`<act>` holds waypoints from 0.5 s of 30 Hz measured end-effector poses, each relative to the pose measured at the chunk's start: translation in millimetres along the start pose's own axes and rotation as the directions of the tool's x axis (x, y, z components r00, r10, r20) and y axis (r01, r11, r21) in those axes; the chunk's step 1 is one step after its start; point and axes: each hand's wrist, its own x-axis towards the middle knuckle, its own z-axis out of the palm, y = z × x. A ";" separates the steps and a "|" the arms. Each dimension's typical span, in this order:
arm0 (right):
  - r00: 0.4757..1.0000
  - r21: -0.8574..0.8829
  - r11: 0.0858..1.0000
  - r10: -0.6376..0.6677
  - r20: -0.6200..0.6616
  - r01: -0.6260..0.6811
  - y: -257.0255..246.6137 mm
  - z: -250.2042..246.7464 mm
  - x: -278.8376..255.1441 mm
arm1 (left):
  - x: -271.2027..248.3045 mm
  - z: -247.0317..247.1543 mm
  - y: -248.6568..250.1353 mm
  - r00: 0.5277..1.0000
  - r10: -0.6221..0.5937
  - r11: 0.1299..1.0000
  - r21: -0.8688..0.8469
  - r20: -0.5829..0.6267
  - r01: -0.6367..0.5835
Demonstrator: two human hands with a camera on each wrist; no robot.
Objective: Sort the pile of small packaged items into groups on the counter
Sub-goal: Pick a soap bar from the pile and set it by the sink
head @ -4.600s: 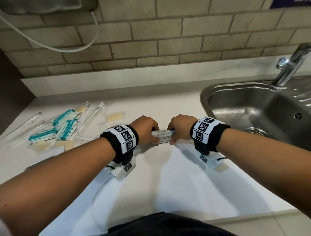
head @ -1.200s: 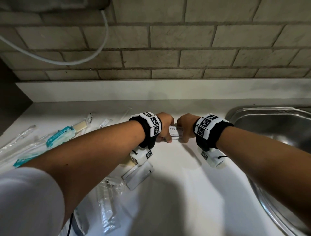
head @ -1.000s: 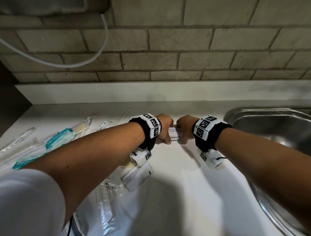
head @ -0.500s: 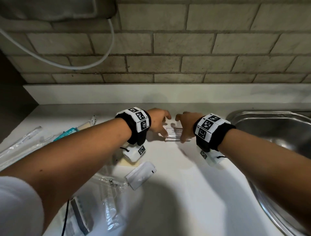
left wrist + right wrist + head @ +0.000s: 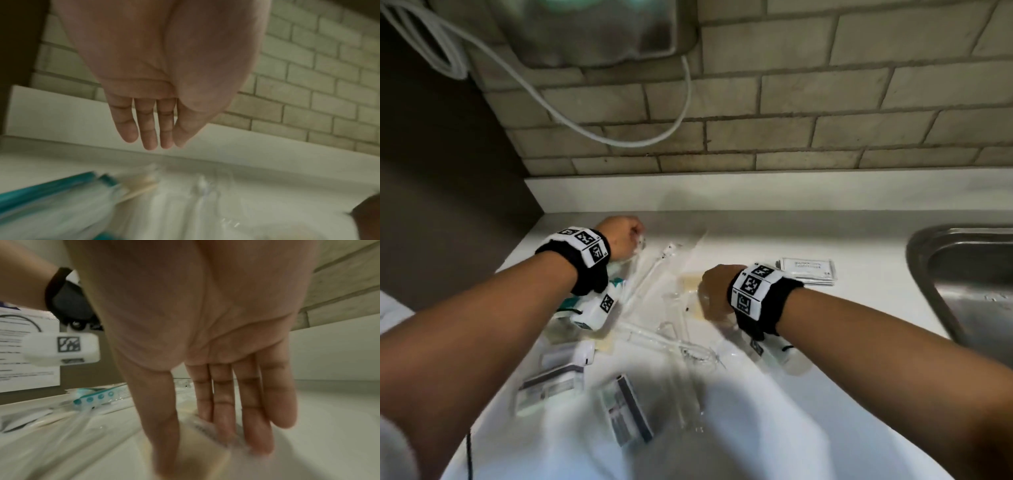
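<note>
Pile (image 5: 643, 329) – clear-wrapped, teal, beige packets; left hand (image 5: 621, 236) spread above; right hand (image 5: 717, 291) straight-fingered, touching beige packet (image 5: 691, 281).

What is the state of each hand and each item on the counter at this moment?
left hand, open, holding nothing.
right hand, fingers straight, tips touching the beige sachet.
mixed pile, scattered, not yet sorted.
teal packets, lying in the mixed pile.
white sachet stack, lying flat beside the sink, apart from the mixed pile.
</note>
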 end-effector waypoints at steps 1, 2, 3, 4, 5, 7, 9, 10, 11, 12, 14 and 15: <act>0.999 -0.009 1.000 0.022 0.045 -0.022 -0.1 -0.7 9.5 | 1.3 4.8 -11.7 1.000 -0.024 1.000 0.020 0.012 0.024; 0.998 -0.019 0.999 0.036 0.055 -0.035 4.6 4.3 26.8 | 3.1 10.5 -18.5 0.998 -0.053 0.998 0.047 0.030 0.051; 0.997 -0.012 0.998 0.068 0.048 -0.067 5.7 5.6 35.7 | 5.4 16.8 -23.6 0.996 -0.072 0.995 0.077 0.054 0.068; 0.993 -0.016 0.994 0.108 0.055 -0.108 0.7 -2.2 31.2 | 7.5 22.6 -27.3 0.994 -0.081 0.993 0.095 0.074 0.074; 0.992 -0.007 0.993 0.118 0.038 -0.117 -3.9 -10.1 25.1 | 9.6 28.9 -30.4 0.994 -0.081 0.992 0.101 0.078 0.073; 0.991 -0.011 0.993 0.116 0.064 -0.115 -8.1 -20.6 18.1 | 14.5 37.9 -32.4 0.996 -0.075 0.994 0.088 0.042 0.071; 0.989 -0.034 0.991 0.135 0.068 -0.133 -13.5 -29.1 18.1 | 19.0 36.4 -39.2 0.997 -0.079 0.996 0.049 0.014 0.078; 0.986 -0.033 0.988 0.150 0.068 -0.148 -13.7 -30.9 19.8 | 20.6 34.7 -40.3 0.996 -0.086 0.996 0.032 0.012 0.085; 0.983 -0.034 0.986 0.166 0.082 -0.163 -17.6 -33.4 25.0 | 22.6 32.0 -46.1 0.996 -0.082 0.996 0.020 0.018 0.082; 0.979 -0.011 0.981 0.193 0.059 -0.192 -17.5 -31.4 35.7 | 23.4 29.8 -48.8 0.997 -0.078 0.997 0.020 0.027 0.078; 0.966 0.028 0.969 0.240 0.100 -0.244 -8.9 -17.7 65.9 | 23.9 27.3 -56.0 0.998 -0.055 0.998 0.015 0.038 0.054; 0.966 0.036 0.969 0.241 0.088 -0.245 -1.1 -5.7 84.0 | 24.4 26.8 -58.5 0.999 -0.042 0.999 0.002 0.034 0.042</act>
